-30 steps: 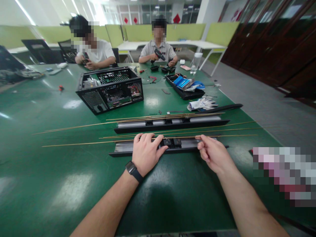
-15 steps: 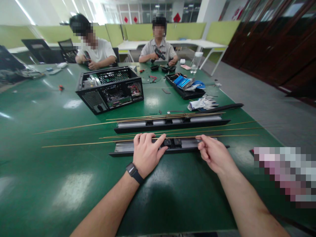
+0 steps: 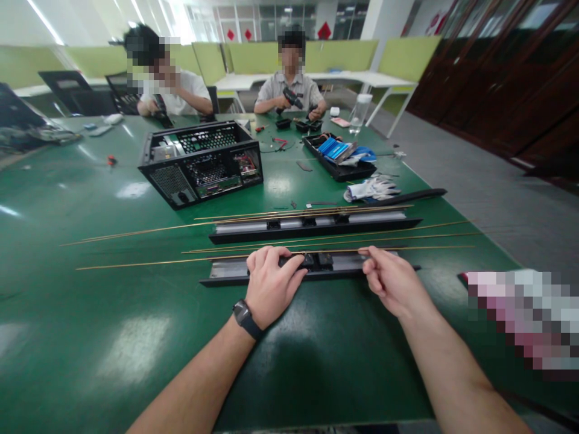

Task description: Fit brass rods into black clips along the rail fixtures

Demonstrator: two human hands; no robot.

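A long black-edged channel with a silvery inside (image 3: 346,266) lies across the table before me. Black blocks (image 3: 324,260) sit in its middle, and a thin brass-coloured rod (image 3: 416,248) runs lengthwise above them. My left hand (image 3: 271,277), with a dark watch on its wrist, is closed over the blocks, fingers bent and thumb on the near side; it partly hides the block it grips. Near the channel's right end, my right hand (image 3: 391,277) pinches the rod between thumb and forefinger. Behind lies a second similar channel (image 3: 375,225) with black blocks and several rods.
Further back stand an opened computer case (image 3: 203,172) and a black tray (image 3: 340,174) with blue items. White work gloves (image 3: 373,189) and a black strip (image 3: 420,195) lie at right. Two people sit across the green table (image 3: 113,343); one holds a power drill (image 3: 293,98).
My left hand has shifted slightly right, its fingers more bent over the blocks. My right hand stays in place. The person at far left has raised a hand towards the head.
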